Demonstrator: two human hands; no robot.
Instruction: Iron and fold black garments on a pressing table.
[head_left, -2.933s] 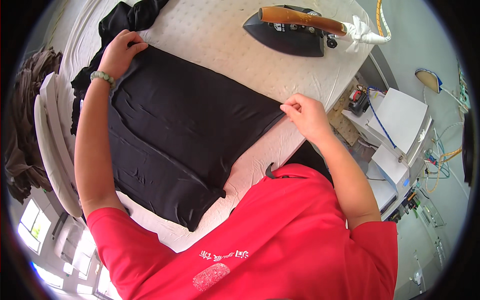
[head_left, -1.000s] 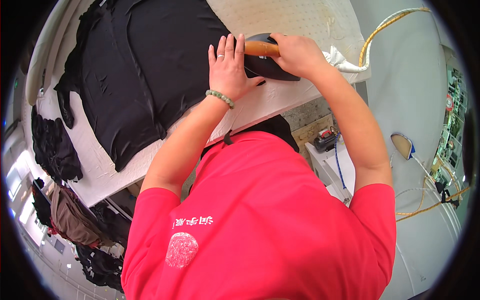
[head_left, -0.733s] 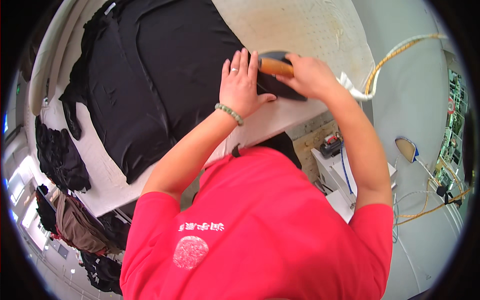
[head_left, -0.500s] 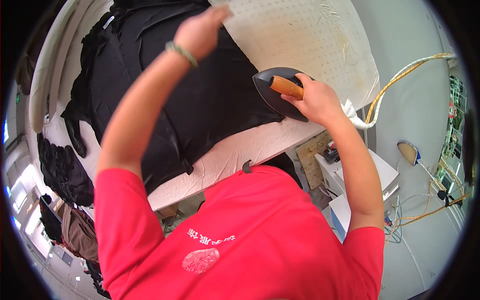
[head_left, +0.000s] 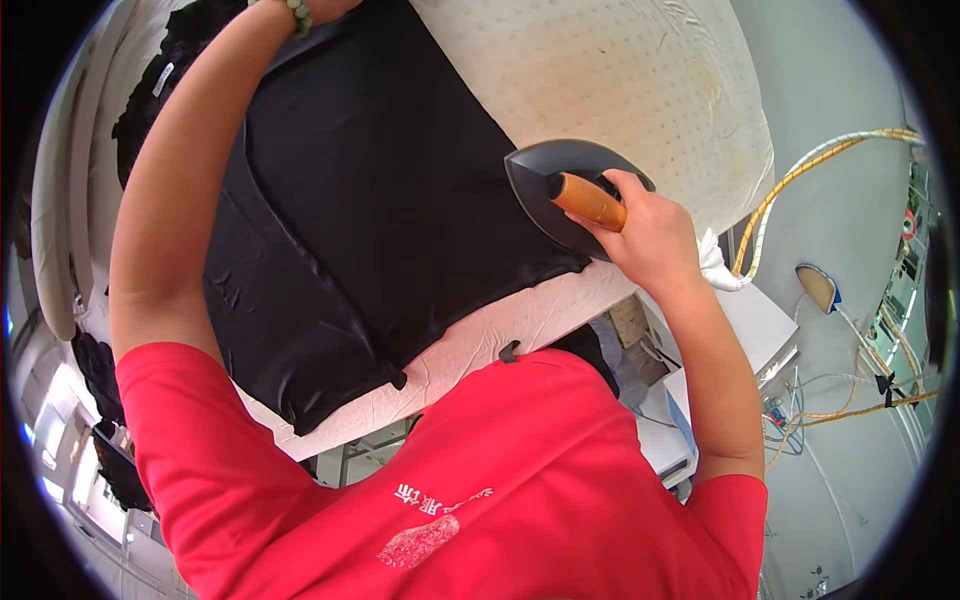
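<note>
A black garment [head_left: 400, 190] lies spread over a pale padded ironing table [head_left: 610, 60], with a long crease running down its left part. My right hand [head_left: 655, 232] is wrapped round the wooden handle of a dark grey iron [head_left: 548, 172]. The iron rests at the garment's right edge, partly over the pale cover. At the top of the view my left hand [head_left: 330, 8] is over the far part of the garment. Its fingers are cut off by the picture's edge, so their grip is hidden.
A white and yellow hose [head_left: 800, 170] curves from behind the iron toward the right. Another iron-shaped item [head_left: 818, 288] with cords hangs at the right. White boxes [head_left: 745, 325] stand below the table. Dark cloth [head_left: 97, 370] hangs at the left.
My left hand has moved left and farther away, toward the picture's top edge. The garment lies flatter on its right side. The iron stays near the right edge in my right hand.
</note>
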